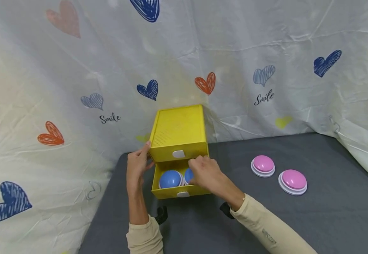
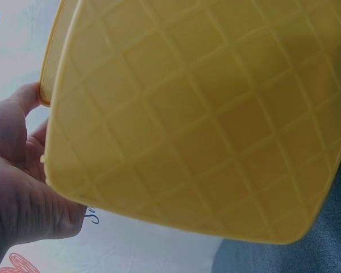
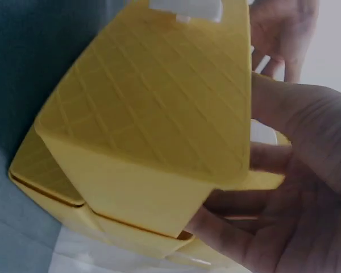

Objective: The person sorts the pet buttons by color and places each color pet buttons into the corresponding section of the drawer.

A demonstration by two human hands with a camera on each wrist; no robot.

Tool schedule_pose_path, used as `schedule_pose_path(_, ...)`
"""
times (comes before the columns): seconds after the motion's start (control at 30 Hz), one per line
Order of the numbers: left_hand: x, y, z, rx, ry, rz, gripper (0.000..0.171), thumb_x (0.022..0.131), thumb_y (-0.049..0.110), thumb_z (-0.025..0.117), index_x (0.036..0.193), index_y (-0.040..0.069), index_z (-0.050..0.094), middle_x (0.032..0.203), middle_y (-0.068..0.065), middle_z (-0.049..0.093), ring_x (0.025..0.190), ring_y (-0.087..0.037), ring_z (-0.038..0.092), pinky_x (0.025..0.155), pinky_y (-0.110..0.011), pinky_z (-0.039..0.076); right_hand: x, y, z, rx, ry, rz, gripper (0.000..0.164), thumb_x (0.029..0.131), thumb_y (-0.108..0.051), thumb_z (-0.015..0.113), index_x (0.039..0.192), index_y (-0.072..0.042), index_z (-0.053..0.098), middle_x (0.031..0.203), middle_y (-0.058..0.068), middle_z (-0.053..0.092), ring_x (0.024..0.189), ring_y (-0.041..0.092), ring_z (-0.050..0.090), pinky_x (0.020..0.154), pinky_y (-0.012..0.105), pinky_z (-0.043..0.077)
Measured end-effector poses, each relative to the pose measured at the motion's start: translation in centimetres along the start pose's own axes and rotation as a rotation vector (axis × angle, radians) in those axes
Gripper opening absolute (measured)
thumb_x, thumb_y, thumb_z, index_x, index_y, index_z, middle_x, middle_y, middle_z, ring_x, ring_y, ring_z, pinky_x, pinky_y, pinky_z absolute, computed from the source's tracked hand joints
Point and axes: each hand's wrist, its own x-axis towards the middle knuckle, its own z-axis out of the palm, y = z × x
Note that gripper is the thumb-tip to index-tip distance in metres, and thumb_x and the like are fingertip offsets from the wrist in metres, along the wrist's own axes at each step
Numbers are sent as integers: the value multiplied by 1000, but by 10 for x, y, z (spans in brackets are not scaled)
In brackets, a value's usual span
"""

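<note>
A yellow two-drawer box [image 1: 178, 128] stands with its lower drawer [image 1: 168, 192] pulled out. My left hand [image 1: 137, 167] holds the box's left side, thumb at the front corner and fingers lower down. Inside the drawer, a blue dome button [image 1: 170, 179] on a white base sits at the left. Beside it is a second blue dome button [image 1: 188, 175], partly covered by my right hand [image 1: 206, 174], whose curled fingers grip it. In the right wrist view, the patterned drawer front hides most of those fingers. The left wrist view shows the drawer front large beside the left hand [image 2: 23, 165].
Two pink dome buttons on white bases lie to the right on the dark grey tabletop [image 1: 339, 218], the nearer pink button [image 1: 294, 179] and the farther pink button [image 1: 263, 164]. A white curtain [image 1: 234, 46] printed with hearts hangs behind the box and at the left.
</note>
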Motion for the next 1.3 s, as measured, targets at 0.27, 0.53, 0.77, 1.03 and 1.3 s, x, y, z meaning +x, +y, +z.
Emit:
schedule_pose_path(0.27, -1, 2, 0, 8, -1, -6, 74, 103, 62, 53, 147, 2, 59, 161, -17, 48, 143, -34, 56, 112, -44, 55, -1, 4, -4, -31, -58, -39, 29, 85, -25, 90, 84, -8, 66, 67, -1, 45, 61, 15, 43, 53, 26, 32)
schedule_pose_path(0.53, 3, 0, 3, -7, -8, -7, 76, 101, 64, 55, 150, 6, 57, 161, -16, 48, 142, -33, 58, 110, -40, 57, -25, 4, 17, -19, 512, -130, 12, 94, -19, 80, 96, -9, 73, 87, 4, 60, 74, 17, 52, 61, 26, 49)
schedule_pose_path(0.77, 4, -2, 3, -13, 8, -12, 73, 101, 64, 56, 145, 6, 62, 159, -13, 51, 140, -30, 60, 107, -40, 58, -59, -14, 48, -6, 560, -262, 23, 89, -22, 83, 75, -17, 66, 62, -6, 57, 52, 6, 55, 46, 18, 45)
schedule_pose_path(1.03, 3, 0, 3, -21, 3, -18, 74, 101, 64, 56, 146, 5, 61, 163, -13, 47, 143, -31, 57, 110, -42, 56, -53, -21, 67, -144, 533, -171, 29, 87, -22, 86, 72, -11, 64, 60, -2, 56, 50, 15, 61, 42, 30, 49)
schedule_pose_path(1.3, 2, -3, 2, -10, 5, -3, 74, 101, 63, 56, 145, 4, 62, 162, -15, 48, 142, -33, 57, 111, -44, 56, -18, -9, 63, -79, 494, -114, 34, 93, -21, 82, 69, -11, 60, 55, -1, 50, 45, 13, 50, 40, 23, 37)
